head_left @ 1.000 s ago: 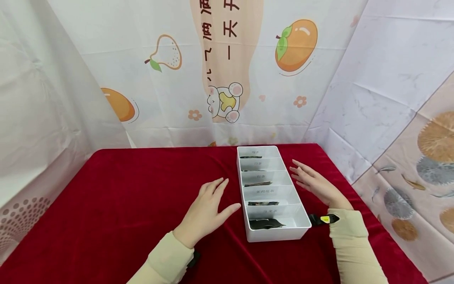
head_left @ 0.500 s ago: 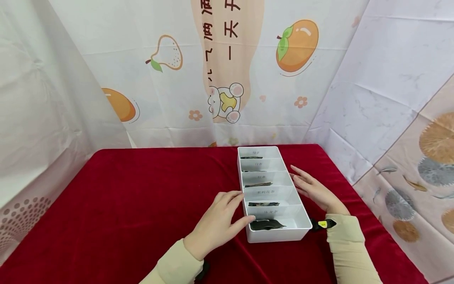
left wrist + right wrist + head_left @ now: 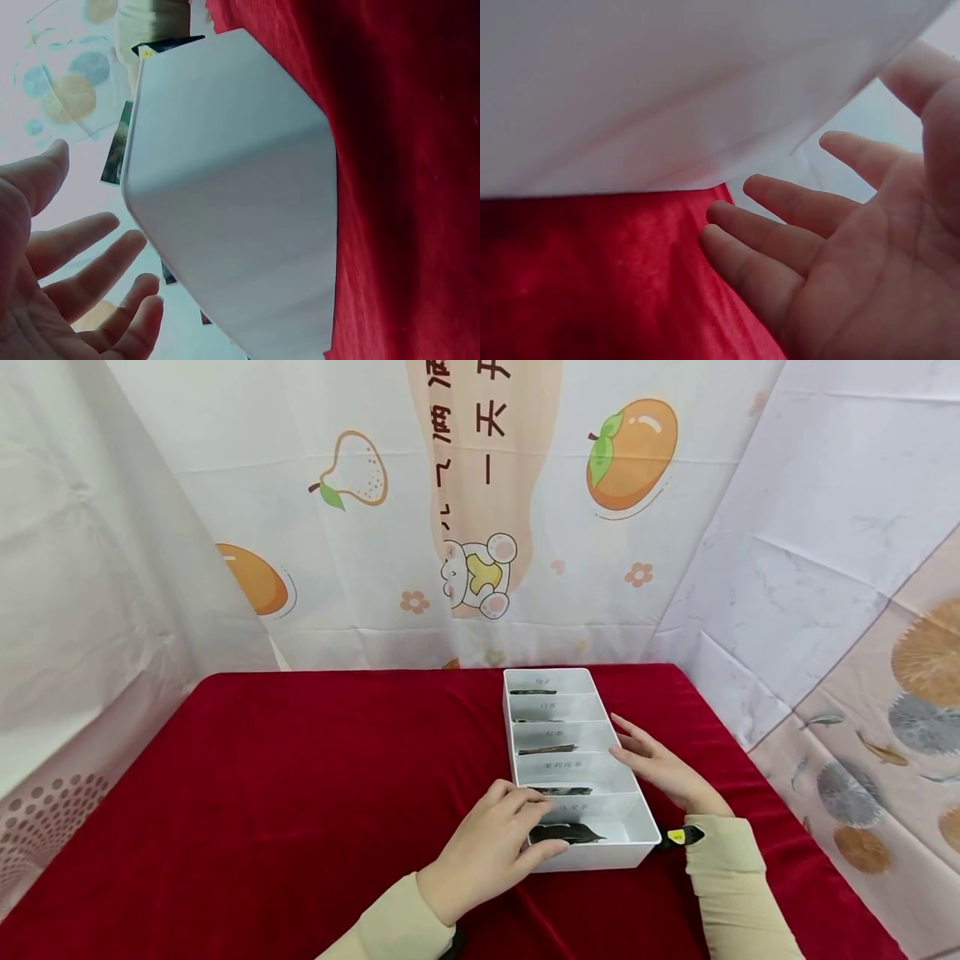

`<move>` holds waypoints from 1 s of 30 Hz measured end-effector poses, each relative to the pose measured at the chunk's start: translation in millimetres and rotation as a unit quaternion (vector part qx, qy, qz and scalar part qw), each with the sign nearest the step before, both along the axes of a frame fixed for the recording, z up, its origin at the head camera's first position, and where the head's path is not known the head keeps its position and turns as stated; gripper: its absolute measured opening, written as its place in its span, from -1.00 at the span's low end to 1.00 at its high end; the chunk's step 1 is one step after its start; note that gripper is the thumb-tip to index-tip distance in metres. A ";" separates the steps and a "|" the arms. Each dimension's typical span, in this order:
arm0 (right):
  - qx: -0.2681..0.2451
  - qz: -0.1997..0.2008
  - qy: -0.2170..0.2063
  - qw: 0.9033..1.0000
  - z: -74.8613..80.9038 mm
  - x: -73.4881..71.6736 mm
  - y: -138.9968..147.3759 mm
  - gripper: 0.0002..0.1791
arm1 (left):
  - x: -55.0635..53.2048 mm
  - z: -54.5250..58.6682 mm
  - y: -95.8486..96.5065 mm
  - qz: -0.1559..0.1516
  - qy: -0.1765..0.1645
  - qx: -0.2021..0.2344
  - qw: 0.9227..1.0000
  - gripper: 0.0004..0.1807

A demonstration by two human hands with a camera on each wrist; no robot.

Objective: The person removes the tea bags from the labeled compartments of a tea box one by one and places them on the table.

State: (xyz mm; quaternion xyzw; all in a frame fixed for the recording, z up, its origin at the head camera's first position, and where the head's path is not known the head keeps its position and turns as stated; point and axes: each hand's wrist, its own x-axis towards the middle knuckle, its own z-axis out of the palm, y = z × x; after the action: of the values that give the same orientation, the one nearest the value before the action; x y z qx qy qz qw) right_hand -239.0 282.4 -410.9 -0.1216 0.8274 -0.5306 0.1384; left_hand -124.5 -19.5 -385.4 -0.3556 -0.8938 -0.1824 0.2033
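A long white divided box (image 3: 600, 857) stands on the red cloth. In its nearest compartment leans a dark flat packet (image 3: 577, 833). My left hand (image 3: 491, 843) hovers over that compartment's left rim, thumb and fingers apart. Nothing lies between them in the left wrist view, where a dark packet (image 3: 117, 146) pokes above the rim. Beside the box's right wall is my right hand (image 3: 667, 772). Its thumb reaches the rim and its fingers extend along the outside; the right wrist view shows the palm (image 3: 885, 255) holding nothing.
The farther compartments each have a thin flat packet, such as the brownish one (image 3: 547, 749). Printed labels mark the compartment walls. Red cloth (image 3: 300, 793) covers the table, and a printed curtain (image 3: 360, 568) hangs behind it.
My left hand has moved right, from the cloth beside the box to above its nearest compartment. My right hand has come slightly left, its thumb now at the rim. The box stays put.
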 end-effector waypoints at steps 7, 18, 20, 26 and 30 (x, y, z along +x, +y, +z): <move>-0.008 0.002 -0.017 1.000 -6.5 -0.7 -1.4 -0.15 | 0.7 -7.5 7.8 0.000 0.058 -0.046 0.997 -0.63; -0.034 0.014 -0.024 0.999 -5.7 -1.7 -1.8 -0.16 | 2.9 -10.2 12.6 0.010 0.111 -0.095 0.989 -0.82; -0.033 0.013 -0.026 0.999 -5.5 -1.4 -2.2 -0.15 | 3.2 -9.9 12.9 0.014 0.118 -0.098 0.988 -0.82; -0.030 0.007 -0.034 0.999 -6.7 -0.3 -2.4 -0.14 | 4.2 -8.9 11.9 0.012 0.116 -0.112 0.987 -0.88; -0.034 0.005 -0.035 0.999 -8.0 -1.0 -2.3 -0.14 | 3.4 -8.1 11.2 0.009 0.119 -0.118 0.986 -0.94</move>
State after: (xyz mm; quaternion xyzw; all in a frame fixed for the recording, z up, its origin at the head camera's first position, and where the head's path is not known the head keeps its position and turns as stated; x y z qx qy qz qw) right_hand -240.0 280.1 -418.9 -0.1123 0.8027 -0.5619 0.1654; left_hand -121.1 -8.3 -393.5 -0.3885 -0.8816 -0.0301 0.2662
